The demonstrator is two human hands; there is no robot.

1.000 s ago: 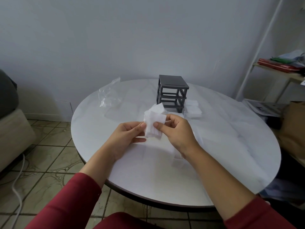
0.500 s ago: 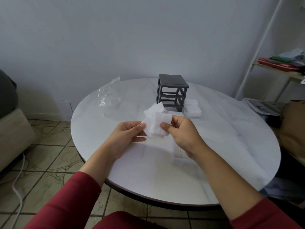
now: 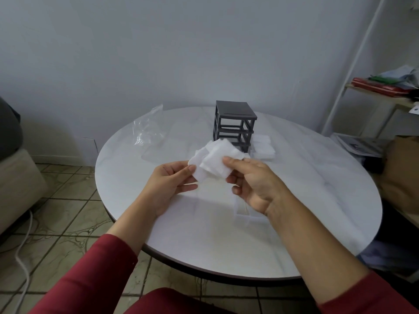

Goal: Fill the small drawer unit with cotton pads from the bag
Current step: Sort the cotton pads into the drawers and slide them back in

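— Sleeves [image 3: 90, 275] at the bottom, red ones, both forearms reaching out over the round white worktop [image 3: 204, 245]. What's each hand got, anyone?

— Same thing, lol. The left hand [image 3: 172, 184] pinches the lower left corner of a little fanned bunch of white cotton pads [image 3: 215, 158] between thumb and fingertips. The right hand [image 3: 256, 186] has its thumb on top of the bunch's right side, fingers curled in underneath. So both grip the one bunch, held up above the worktop, not lying on it.

— And under the right hand?

— A clear boxy thing [image 3: 243, 214] sits on the worktop there, mostly hidden by the wrist. Could be a drawer, honestly can't tell.

— Where's the unit?

— The dark grey drawer unit [image 3: 234, 123] stands upright past the bunch, toward the far side of the worktop. It's an open frame of three tiers you look straight through. The top edge of the held pads overlaps its bottom tier in the view. Just beside it on the right lies a low pile of loose pads [image 3: 264, 148]. Well off to the left, the clear plastic bag [image 3: 148, 132] lies crumpled near the far left rim. Behind it all is a plain pale wall [image 3: 158, 53], and at far right a white shelf [image 3: 385, 96] with red and green stuff on it.
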